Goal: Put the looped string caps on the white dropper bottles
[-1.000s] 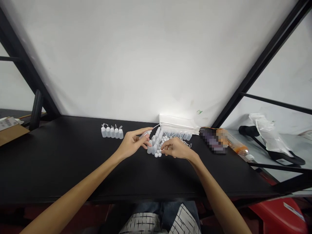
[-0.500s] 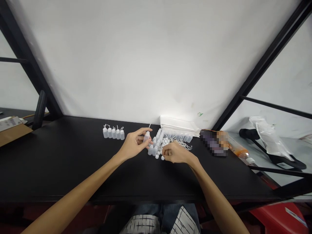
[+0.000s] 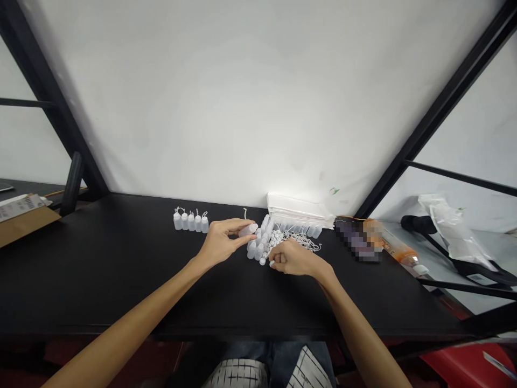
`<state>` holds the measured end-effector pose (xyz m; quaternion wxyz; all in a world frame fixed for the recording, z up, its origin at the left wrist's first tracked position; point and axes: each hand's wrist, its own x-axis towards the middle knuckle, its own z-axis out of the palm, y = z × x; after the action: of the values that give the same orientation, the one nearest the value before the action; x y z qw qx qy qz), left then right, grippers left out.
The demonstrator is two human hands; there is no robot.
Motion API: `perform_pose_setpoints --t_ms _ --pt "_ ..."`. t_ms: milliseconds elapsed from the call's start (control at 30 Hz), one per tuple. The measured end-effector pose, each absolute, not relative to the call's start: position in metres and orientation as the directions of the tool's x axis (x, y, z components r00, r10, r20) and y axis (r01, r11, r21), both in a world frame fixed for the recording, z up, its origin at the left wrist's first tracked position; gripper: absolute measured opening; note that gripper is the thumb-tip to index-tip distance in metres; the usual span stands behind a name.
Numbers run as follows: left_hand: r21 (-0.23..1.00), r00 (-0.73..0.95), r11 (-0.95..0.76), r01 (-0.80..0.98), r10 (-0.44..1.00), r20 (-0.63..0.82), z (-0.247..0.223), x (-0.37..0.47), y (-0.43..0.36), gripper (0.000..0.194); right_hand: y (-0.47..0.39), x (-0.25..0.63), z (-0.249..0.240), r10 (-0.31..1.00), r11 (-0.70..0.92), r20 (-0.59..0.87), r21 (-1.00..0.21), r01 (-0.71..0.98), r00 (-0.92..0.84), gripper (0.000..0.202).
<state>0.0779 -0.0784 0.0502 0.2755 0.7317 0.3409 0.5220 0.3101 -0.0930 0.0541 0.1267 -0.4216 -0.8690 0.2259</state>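
Observation:
My left hand [image 3: 222,237] holds a small translucent plastic bottle [image 3: 247,230] between thumb and fingers, tilted with its neck to the right. A thin white strip [image 3: 245,213] sticks up behind that hand. My right hand [image 3: 294,257] is closed, its fingertips pinching a small white cap [image 3: 272,264] low over the table. Beside it lie a pile of white caps [image 3: 276,237] and a tangle of white loops [image 3: 302,240]. Upright bottles [image 3: 255,250] stand in rows between my hands. To the left, several capped bottles [image 3: 191,222] with looped tops stand in a line.
A stack of flat white sheets or bags [image 3: 299,209] lies against the wall, with more bottles before it. On the right are a drink bottle [image 3: 402,253] and a black metal frame [image 3: 436,102]. A cardboard box [image 3: 30,223] sits at the far left of the black table [image 3: 133,269].
The bottle in my left hand has tipped from upright toward the right. My right fingers have closed on the loose cap near them. The view has shifted slightly.

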Motion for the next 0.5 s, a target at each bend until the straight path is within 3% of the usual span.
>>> perform_pose_setpoints --t_ms 100,200,300,500 --pt "0.701 0.242 -0.682 0.207 0.73 0.639 0.05 0.079 -0.079 0.034 -0.093 0.321 0.065 0.848 0.417 0.043 -0.671 0.613 -0.529 0.008" --pt "0.601 0.268 -0.753 0.269 0.657 0.704 0.049 0.08 -0.079 0.029 -0.092 0.324 0.083 0.868 0.364 0.161 -0.85 0.382 -0.47 0.02" --pt "0.513 0.306 -0.8 0.313 0.596 0.742 0.046 0.08 -0.078 0.025 -0.089 0.313 0.099 0.842 0.41 0.267 -0.881 0.235 -0.468 0.021" --pt "0.49 0.357 -0.811 0.319 0.582 0.731 0.046 0.082 -0.08 0.024 -0.083 0.288 0.103 0.829 0.423 0.291 -0.885 0.196 -0.477 0.02"
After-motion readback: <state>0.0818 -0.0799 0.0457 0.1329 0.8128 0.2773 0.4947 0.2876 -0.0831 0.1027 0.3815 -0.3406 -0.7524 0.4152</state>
